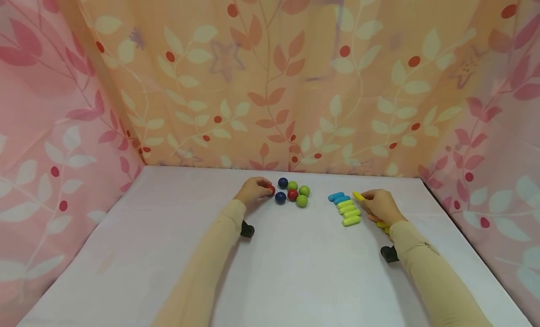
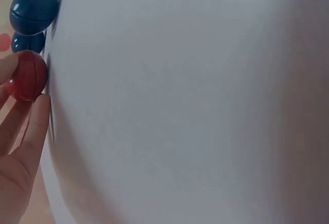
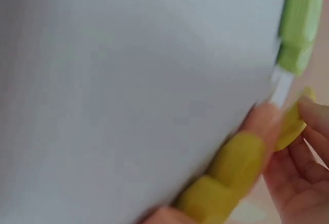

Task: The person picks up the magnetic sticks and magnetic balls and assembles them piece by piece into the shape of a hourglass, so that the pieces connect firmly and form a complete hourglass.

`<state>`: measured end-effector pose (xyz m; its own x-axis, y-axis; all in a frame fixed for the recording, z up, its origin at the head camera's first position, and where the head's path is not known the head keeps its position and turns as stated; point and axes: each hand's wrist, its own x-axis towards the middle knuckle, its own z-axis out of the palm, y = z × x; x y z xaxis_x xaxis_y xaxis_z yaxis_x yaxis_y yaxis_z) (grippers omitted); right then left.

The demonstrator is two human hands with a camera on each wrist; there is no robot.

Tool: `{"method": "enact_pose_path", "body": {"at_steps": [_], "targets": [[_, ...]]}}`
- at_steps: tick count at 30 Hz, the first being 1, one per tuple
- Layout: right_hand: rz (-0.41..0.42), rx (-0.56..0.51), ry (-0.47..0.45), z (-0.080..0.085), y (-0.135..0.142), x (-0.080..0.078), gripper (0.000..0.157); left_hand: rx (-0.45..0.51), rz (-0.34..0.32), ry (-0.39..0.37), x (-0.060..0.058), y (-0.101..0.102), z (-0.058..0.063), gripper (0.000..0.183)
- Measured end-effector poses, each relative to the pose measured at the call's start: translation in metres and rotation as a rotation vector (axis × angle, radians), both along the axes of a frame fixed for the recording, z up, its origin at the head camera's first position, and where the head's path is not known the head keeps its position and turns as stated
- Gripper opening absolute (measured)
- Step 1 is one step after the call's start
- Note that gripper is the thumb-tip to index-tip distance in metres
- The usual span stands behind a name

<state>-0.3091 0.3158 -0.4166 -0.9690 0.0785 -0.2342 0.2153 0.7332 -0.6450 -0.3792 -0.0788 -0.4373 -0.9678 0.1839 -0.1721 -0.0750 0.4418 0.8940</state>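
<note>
Head view: a person works with both hands at a white surface (image 1: 278, 270), near its back edge.
Left hand: the left hand (image 1: 254, 188) pinches a red ball (image 1: 271, 190) between thumb and fingers, just open enough to span it.
Held ball: near the back edge, at the left end of the ball cluster; whether it is lifted off the surface cannot be told.
Other balls: just right of it sit two dark blue balls (image 1: 280, 198), a second red ball (image 1: 293, 194) and three green balls (image 1: 304, 191), bunched close together.
Right hand: the right hand (image 1: 383, 206) pinches a yellow marker (image 1: 358, 196) between thumb and fingertips, closed down to its thickness.
Held marker: toward the back right corner, one end poking out leftward past the fingers.
Marker row: two blue markers (image 1: 336, 196), then several lime markers (image 1: 351, 221) side by side, between the balls and the right hand.
Under the right wrist: more yellow markers (image 1: 383, 224), partly hidden in the head view, blurred in the right wrist view.
Sleeves: beige sleeves (image 1: 211, 252), a black wrist camera (image 1: 247, 230) showing at the left cuff.
Behind: a leaf-patterned orange curtain (image 1: 270, 83) along the back edge.
</note>
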Motion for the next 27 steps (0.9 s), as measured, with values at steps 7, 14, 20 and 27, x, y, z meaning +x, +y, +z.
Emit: {"method": "enact_pose_path", "body": {"at_steps": [7, 14, 20, 27], "targets": [[0.005, -0.032, 0.127, 0.012, -0.019, 0.018, 0.048, -0.101, 0.004, 0.026, 0.009, -0.02, 0.004, 0.029], [0.044, -0.09, 0.247, 0.015, -0.056, 0.037, 0.047, -0.132, -0.023, 0.025, 0.022, -0.028, 0.011, 0.03], [-0.005, -0.253, 0.151, 0.005, -0.102, 0.05, 0.043, -0.13, -0.095, 0.023, 0.039, -0.034, 0.01, 0.029], [-0.057, -0.405, 0.068, -0.001, -0.139, 0.054, 0.036, -0.097, -0.069, 0.003, 0.061, -0.029, 0.006, 0.032]]}}
